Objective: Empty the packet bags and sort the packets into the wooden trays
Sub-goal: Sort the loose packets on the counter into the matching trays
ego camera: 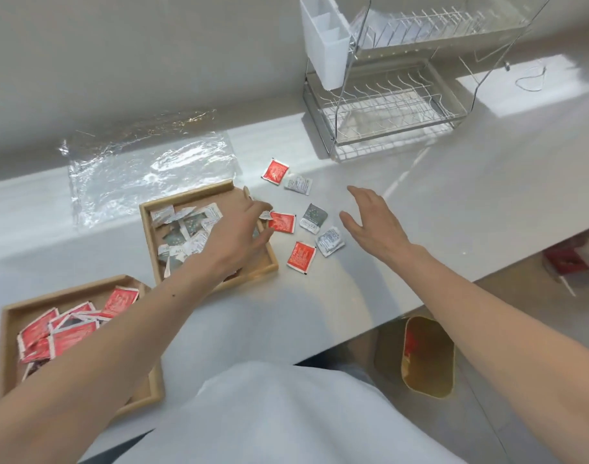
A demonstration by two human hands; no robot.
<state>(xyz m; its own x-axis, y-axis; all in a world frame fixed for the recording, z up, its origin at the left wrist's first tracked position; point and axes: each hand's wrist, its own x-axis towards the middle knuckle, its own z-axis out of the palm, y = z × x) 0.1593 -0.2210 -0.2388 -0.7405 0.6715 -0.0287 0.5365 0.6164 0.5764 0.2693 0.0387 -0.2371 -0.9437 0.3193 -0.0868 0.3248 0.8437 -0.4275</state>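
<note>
Two wooden trays sit on the white counter. The nearer tray (8, 333) at lower left holds several red packets (72, 334). The farther tray (185, 195) holds several white and grey packets (182, 226). My left hand (239, 232) hovers over that tray's right side, fingertips touching a small white packet (264, 215) at the rim. Loose on the counter lie red packets (282, 222) (301, 257) (275, 170), white packets (298, 184) (330, 241) and a grey one (314, 218). My right hand (375, 222) floats open just right of them, holding nothing.
An empty clear plastic bag (145, 172) lies flat behind the trays. A two-tier wire dish rack (393, 105) with a white cutlery holder (323, 38) stands at the back right. The counter edge runs diagonally at right; a yellow bin (427, 356) stands on the floor below.
</note>
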